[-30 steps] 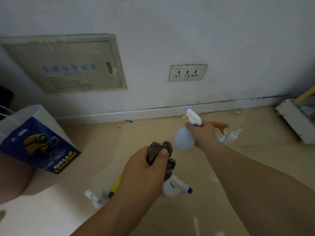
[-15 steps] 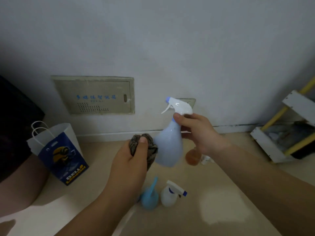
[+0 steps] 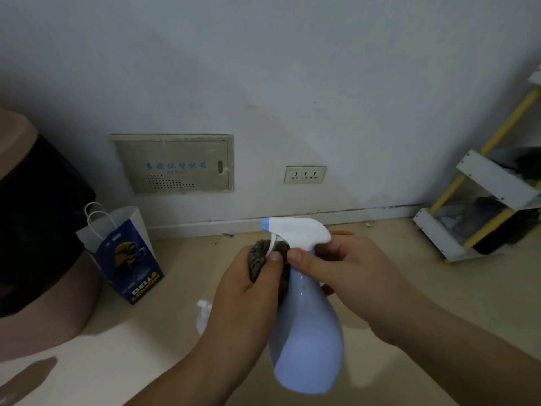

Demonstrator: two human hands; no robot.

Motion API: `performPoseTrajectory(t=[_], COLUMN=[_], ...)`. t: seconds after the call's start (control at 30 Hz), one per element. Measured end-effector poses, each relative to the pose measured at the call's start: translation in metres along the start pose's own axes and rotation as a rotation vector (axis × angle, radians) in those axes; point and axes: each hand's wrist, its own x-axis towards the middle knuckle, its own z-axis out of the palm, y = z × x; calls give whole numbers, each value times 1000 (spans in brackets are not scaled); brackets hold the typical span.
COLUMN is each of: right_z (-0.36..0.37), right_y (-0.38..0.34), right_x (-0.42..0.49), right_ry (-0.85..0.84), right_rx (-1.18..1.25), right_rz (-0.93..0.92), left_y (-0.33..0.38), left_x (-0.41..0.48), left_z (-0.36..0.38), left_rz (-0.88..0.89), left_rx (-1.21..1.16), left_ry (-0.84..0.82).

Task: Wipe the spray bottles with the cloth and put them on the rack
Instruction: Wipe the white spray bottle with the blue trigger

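Observation:
My right hand (image 3: 345, 276) grips the neck of a pale blue spray bottle (image 3: 307, 341) with a white trigger head, held upright in front of me. My left hand (image 3: 248, 291) is closed around a bunched grey-brown cloth (image 3: 259, 257), pressed against the bottle's neck just under the trigger. A white spray bottle (image 3: 204, 315) lies on the floor, mostly hidden behind my left hand. The white rack with yellow posts (image 3: 483, 206) stands against the wall at the right edge.
A blue and white paper bag (image 3: 126, 253) stands on the floor at left beside a dark and pink object (image 3: 35, 230). A metal wall panel (image 3: 172, 164) and a socket (image 3: 304, 174) sit low on the wall. Dark items fill the rack's shelves.
The bottle has come closer and lower in view, and my left hand has brought the cloth up against its neck. The view has tilted, hiding the other floor bottles.

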Motion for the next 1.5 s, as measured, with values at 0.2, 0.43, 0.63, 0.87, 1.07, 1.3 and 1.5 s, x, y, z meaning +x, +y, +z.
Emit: performPoseTrajectory(t=[0.2,0.43,0.63,0.87,1.07,1.3,1.5], right_z=[5,-7,-17,-29,-31,-30,-28], right_y=[12,28,43,58,62,59,60], right_x=[-5,13,31,45,50,49,49], right_ry=[40,47,41,64,131,206,206], right_rx=[-46,-181,-300,-376,-638,-769,-803], right_rz=[-70,-152,-252,-450,-631,-717,-674], left_y=[-1,0,-3,10,9,6,4], left_x=[0,13,26,28,27,27,30], left_z=[1,4,2,2,5,9,8], left_rz=[-36,-5,-86,-143,-93,-52,-9], left_rx=[-5,71,116,33,60,52,41], left_ry=[-22,-29,18,84,23,22,59])
